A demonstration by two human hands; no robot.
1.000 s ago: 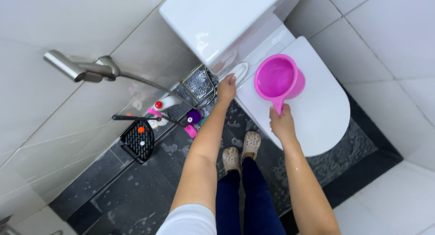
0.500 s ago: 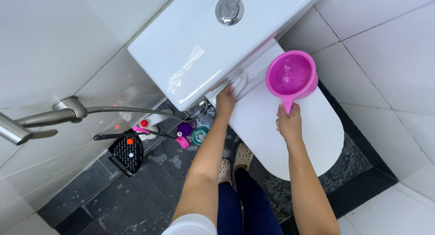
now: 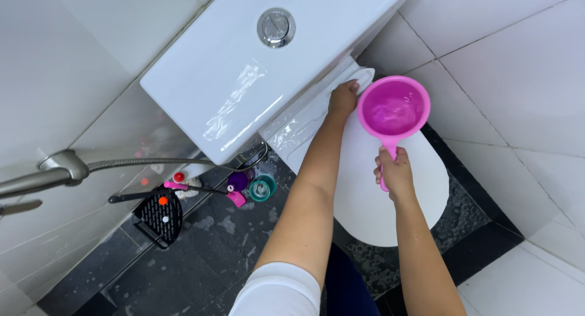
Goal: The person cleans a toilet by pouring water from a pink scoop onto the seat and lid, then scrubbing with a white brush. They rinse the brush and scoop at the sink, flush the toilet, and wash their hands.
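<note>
Since the earlier frames our view has tilted up: more of the white cistern point(image 3: 256, 66) shows, with its round chrome flush button point(image 3: 276, 27), and both our hands sit higher against the toilet. Our left hand point(image 3: 342, 100) reaches forward on a straight arm, fingers curled and pressing a white cloth point(image 3: 359, 80) onto the back edge of the closed toilet lid point(image 3: 365, 194), just below the cistern; the grip is clenched on that cloth. Our right hand point(image 3: 395, 171) wraps fully round the handle of the pink scoop point(image 3: 393, 109), wrist bent up, holding the bowl level above the lid's rear right part, near the left hand but not touching it. We see liquid inside the bowl.

Wet streaks shine on the cistern top. To our right, white wall tiles stand close beside the scoop. To our left, the dark floor point(image 3: 207, 255) carries a black brush head point(image 3: 159, 215), a teal roll point(image 3: 262, 188) and small pink and purple items beside the toilet's base, with a chrome hose point(image 3: 152, 164) running above them. Open floor lies nearer us.
</note>
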